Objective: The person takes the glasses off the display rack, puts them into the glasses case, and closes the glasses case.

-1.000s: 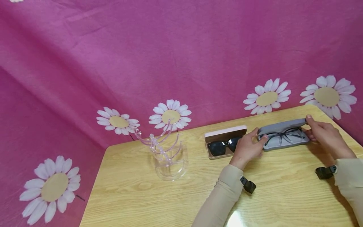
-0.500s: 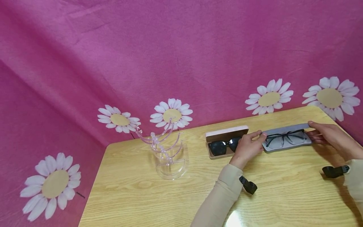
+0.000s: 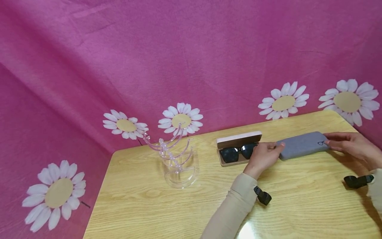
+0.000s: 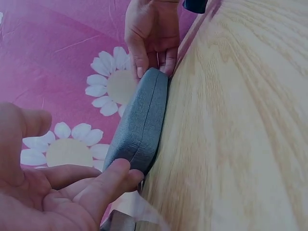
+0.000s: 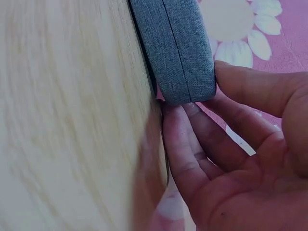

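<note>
- The grey case (image 3: 302, 149) lies flat on the wooden table (image 3: 209, 205), lid down, and it is my landmark for everything here.
- My left hand (image 3: 262, 156) sits at the case's left end, fingers nearly straight, fingertips (image 4: 118, 175) touching the rounded end rather than wrapping it.
- My right hand (image 3: 352, 146) is at the case's right end, fingers extended and relaxed, with the thumb over the top edge and the fingers (image 5: 192, 139) under and against the end.
- The seam between lid and base looks even along the whole side in both wrist views; I judge the lid is fully seated.
- To do this well, I would press evenly from both ends and downward, keeping the case square on the table so the hinge does not twist.
- I would keep fingertips clear of the seam to avoid pinching.
- Just left of the case, behind my left hand, the tan case (image 3: 238, 151) stands open with sunglasses (image 3: 237, 152) inside; I should not nudge it.
- Well to the left of the case stands a clear acrylic stand (image 3: 176, 159).
</note>
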Demonstrator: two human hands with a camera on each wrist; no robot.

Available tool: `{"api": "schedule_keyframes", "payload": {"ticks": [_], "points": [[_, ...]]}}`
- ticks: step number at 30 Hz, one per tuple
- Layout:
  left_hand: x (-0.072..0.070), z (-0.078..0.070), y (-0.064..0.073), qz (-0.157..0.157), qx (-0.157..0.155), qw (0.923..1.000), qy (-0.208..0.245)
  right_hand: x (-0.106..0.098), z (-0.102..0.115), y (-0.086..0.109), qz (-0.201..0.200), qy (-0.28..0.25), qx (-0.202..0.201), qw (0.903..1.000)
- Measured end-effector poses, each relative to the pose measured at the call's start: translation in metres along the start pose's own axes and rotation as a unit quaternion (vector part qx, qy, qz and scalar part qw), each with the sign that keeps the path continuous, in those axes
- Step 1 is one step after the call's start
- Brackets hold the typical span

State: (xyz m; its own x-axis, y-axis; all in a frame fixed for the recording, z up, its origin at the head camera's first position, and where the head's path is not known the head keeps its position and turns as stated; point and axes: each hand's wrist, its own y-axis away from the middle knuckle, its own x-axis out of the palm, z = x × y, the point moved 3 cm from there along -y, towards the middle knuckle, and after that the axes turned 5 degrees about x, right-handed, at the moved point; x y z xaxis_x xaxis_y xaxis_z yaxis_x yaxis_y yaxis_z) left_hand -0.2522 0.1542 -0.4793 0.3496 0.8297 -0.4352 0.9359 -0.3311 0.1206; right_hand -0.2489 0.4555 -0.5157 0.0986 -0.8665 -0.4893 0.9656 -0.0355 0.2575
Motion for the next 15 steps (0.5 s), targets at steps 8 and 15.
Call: {"api": "schedule_keyframes", "payload": {"ticks": [8, 15], "points": [[0.0028, 0.0024, -0.0019, 0.023, -0.018, 0.9991, 0.031, -0.0018, -0.0029, -0.0015, -0.036, 0.01, 0.008, 0.9993], [0.0036, 0.0025, -0.0024, 0.027, 0.0, 0.9994, 0.021, -0.0017, -0.003, -0.0018, -0.048, 0.012, 0.006, 0.9987]]}}
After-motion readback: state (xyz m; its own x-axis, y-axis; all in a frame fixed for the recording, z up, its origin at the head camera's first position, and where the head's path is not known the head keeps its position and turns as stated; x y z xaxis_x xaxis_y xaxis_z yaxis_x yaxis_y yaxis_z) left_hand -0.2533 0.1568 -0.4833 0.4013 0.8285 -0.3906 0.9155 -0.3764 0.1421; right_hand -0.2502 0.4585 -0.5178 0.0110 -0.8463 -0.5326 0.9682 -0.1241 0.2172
